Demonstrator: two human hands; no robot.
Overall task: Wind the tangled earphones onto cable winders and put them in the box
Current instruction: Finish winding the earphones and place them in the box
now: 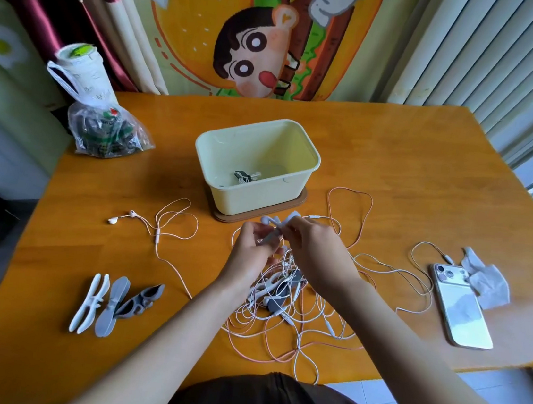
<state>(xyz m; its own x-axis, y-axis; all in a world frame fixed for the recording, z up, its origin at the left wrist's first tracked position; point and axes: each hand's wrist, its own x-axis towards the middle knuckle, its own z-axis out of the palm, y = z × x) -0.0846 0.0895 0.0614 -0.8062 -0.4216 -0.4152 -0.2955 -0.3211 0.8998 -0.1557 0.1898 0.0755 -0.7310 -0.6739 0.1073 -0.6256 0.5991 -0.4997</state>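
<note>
One wide-angle camera, worn on the person's head, looked forward and steeply down over the wooden table [398, 157]. It sat close: both forearms entered from the bottom edge, and the left hand [252, 250] and right hand [316, 248] met near centre. The cartoon hanging [255, 32] behind filled the top. The edges bowed, probably from the lens.

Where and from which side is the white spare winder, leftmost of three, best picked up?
Pinch the white winder at its narrow waist, from above and the left. It lies flat with its left edge free, while a grey winder crowds its right.
</note>
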